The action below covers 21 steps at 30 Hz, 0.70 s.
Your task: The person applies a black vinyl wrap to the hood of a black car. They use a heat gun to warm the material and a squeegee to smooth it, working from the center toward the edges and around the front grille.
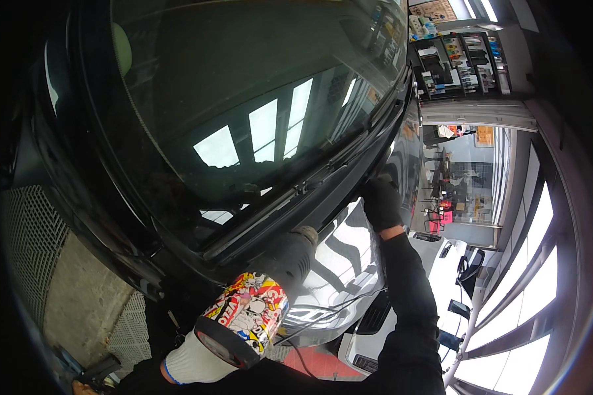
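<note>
My left hand (201, 361), in a white knit glove, is closed round a heat gun (249, 309) whose round body is covered in colourful stickers. The gun hides most of its fingers. The metal nozzle points up and right, over the rear edge of a glossy car hood (346, 253) close to the windshield (244, 85). At the far right end of that edge is my right hand (382, 203), in a black glove, with its fingers curled and pressed together against the hood. Whatever lies under its fingertips is hidden.
Black wipers (303, 187) run along the windshield's base. A thin cable (339, 304) crosses in front of the hood. White cars (435, 263) stand at the right, and shelves with bottles (464, 66) are at the far right. Grey grating (33, 227) covers floor at left.
</note>
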Each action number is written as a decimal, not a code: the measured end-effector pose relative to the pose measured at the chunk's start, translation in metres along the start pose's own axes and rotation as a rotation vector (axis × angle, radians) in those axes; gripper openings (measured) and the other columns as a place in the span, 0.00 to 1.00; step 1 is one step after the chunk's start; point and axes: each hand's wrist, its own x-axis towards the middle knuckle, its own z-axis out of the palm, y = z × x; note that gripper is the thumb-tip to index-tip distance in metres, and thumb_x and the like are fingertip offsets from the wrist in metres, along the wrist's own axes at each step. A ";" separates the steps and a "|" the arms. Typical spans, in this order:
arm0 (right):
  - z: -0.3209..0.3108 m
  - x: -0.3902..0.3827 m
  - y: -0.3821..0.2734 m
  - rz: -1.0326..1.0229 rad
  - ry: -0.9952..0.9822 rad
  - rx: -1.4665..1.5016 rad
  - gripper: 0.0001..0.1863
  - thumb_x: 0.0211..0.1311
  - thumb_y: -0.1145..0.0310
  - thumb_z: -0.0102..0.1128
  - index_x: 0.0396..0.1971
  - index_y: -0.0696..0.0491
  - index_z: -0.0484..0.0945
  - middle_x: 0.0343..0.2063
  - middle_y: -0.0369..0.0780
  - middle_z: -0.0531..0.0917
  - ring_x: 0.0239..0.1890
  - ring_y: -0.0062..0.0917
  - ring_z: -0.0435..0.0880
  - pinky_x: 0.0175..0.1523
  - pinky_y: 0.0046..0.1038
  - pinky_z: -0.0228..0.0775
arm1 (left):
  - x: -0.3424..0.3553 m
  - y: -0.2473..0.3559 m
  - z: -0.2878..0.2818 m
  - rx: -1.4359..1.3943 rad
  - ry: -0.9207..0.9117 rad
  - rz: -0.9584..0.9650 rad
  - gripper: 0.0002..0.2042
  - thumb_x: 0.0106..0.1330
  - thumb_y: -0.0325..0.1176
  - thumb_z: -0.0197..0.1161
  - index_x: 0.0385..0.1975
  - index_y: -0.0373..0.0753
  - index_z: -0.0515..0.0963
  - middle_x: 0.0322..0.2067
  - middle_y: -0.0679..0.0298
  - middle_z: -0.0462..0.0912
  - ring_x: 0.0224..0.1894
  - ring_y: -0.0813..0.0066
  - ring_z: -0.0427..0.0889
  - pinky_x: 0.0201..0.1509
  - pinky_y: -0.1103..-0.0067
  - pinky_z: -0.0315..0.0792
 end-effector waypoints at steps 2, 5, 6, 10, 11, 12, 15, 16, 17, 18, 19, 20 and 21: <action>0.001 -0.001 0.004 -0.014 -0.003 -0.003 0.07 0.63 0.71 0.62 0.33 0.46 0.89 0.33 0.41 0.88 0.39 0.42 0.89 0.42 0.44 0.82 | 0.000 -0.002 0.005 0.047 0.027 0.034 0.19 0.74 0.36 0.68 0.62 0.43 0.81 0.48 0.68 0.90 0.36 0.83 0.86 0.41 0.84 0.81; 0.001 -0.003 0.007 -0.067 0.007 -0.007 0.07 0.60 0.72 0.63 0.32 0.45 0.89 0.32 0.39 0.88 0.40 0.40 0.89 0.41 0.42 0.82 | -0.001 -0.012 0.008 -0.163 -0.012 0.111 0.23 0.77 0.41 0.64 0.68 0.40 0.74 0.49 0.61 0.87 0.43 0.75 0.86 0.42 0.80 0.82; 0.001 -0.003 0.007 -0.101 0.034 0.026 0.08 0.59 0.73 0.63 0.32 0.45 0.89 0.32 0.38 0.88 0.40 0.39 0.89 0.41 0.41 0.82 | -0.002 -0.017 0.008 -0.293 -0.045 0.119 0.26 0.78 0.42 0.62 0.71 0.38 0.71 0.49 0.57 0.86 0.46 0.71 0.86 0.43 0.78 0.82; -0.004 -0.011 0.001 -0.039 0.082 0.149 0.08 0.56 0.74 0.64 0.31 0.45 0.88 0.32 0.36 0.88 0.40 0.37 0.88 0.41 0.39 0.81 | 0.014 -0.035 0.004 -1.586 -0.373 -0.191 0.34 0.82 0.46 0.54 0.79 0.32 0.54 0.53 0.47 0.77 0.52 0.62 0.82 0.44 0.74 0.84; -0.005 -0.013 -0.001 -0.037 0.083 0.147 0.08 0.56 0.73 0.64 0.31 0.45 0.89 0.32 0.36 0.88 0.40 0.36 0.88 0.40 0.39 0.81 | 0.015 -0.039 0.005 -1.725 -0.422 -0.188 0.35 0.83 0.47 0.52 0.80 0.31 0.51 0.54 0.47 0.74 0.52 0.61 0.81 0.45 0.74 0.84; -0.006 -0.015 -0.001 -0.035 0.087 0.142 0.07 0.56 0.73 0.65 0.32 0.45 0.89 0.32 0.36 0.87 0.40 0.36 0.88 0.40 0.39 0.81 | 0.015 -0.043 0.007 -1.861 -0.477 -0.190 0.36 0.84 0.48 0.50 0.81 0.31 0.49 0.55 0.47 0.72 0.52 0.60 0.80 0.45 0.73 0.84; -0.003 -0.019 -0.002 -0.046 0.143 0.182 0.08 0.55 0.73 0.65 0.33 0.44 0.89 0.31 0.35 0.87 0.40 0.35 0.88 0.39 0.39 0.81 | 0.012 -0.049 0.013 -1.881 -0.519 -0.085 0.36 0.85 0.50 0.47 0.81 0.30 0.47 0.56 0.48 0.68 0.53 0.59 0.78 0.45 0.74 0.84; 0.000 -0.020 -0.001 -0.048 0.167 0.187 0.09 0.55 0.73 0.66 0.33 0.44 0.89 0.31 0.35 0.87 0.40 0.34 0.88 0.39 0.38 0.80 | 0.011 -0.050 0.015 -1.842 -0.448 -0.065 0.37 0.85 0.50 0.48 0.81 0.30 0.48 0.56 0.48 0.68 0.54 0.58 0.78 0.45 0.74 0.84; 0.003 -0.022 0.000 -0.036 0.168 0.218 0.08 0.57 0.73 0.66 0.34 0.44 0.89 0.31 0.36 0.86 0.39 0.35 0.87 0.39 0.39 0.80 | 0.011 -0.050 0.015 -1.835 -0.424 -0.073 0.37 0.85 0.51 0.48 0.81 0.30 0.48 0.56 0.48 0.69 0.53 0.58 0.78 0.45 0.74 0.84; 0.005 -0.024 0.000 -0.020 0.166 0.232 0.08 0.58 0.72 0.66 0.35 0.44 0.89 0.31 0.36 0.86 0.38 0.37 0.87 0.39 0.39 0.80 | 0.009 -0.049 0.015 -1.827 -0.399 -0.082 0.38 0.84 0.52 0.49 0.81 0.30 0.48 0.56 0.47 0.69 0.53 0.58 0.79 0.45 0.75 0.84; 0.008 -0.025 0.002 -0.004 0.166 0.245 0.07 0.60 0.72 0.66 0.36 0.44 0.89 0.30 0.36 0.86 0.38 0.38 0.87 0.39 0.39 0.80 | 0.011 -0.048 0.014 -1.852 -0.421 -0.118 0.38 0.84 0.53 0.49 0.81 0.31 0.48 0.57 0.46 0.71 0.52 0.59 0.80 0.45 0.75 0.84; 0.008 -0.023 0.004 -0.038 0.168 0.182 0.08 0.63 0.72 0.66 0.38 0.45 0.89 0.31 0.36 0.87 0.38 0.37 0.88 0.39 0.39 0.81 | 0.010 -0.046 0.013 -1.818 -0.385 -0.127 0.37 0.83 0.51 0.51 0.80 0.31 0.50 0.56 0.46 0.73 0.50 0.61 0.81 0.45 0.76 0.83; 0.007 -0.020 0.008 -0.068 0.173 0.118 0.08 0.66 0.73 0.65 0.41 0.46 0.89 0.32 0.37 0.88 0.38 0.36 0.88 0.40 0.38 0.81 | 0.011 -0.044 0.012 -1.782 -0.350 -0.137 0.36 0.82 0.49 0.53 0.79 0.30 0.53 0.56 0.46 0.75 0.47 0.62 0.83 0.45 0.77 0.83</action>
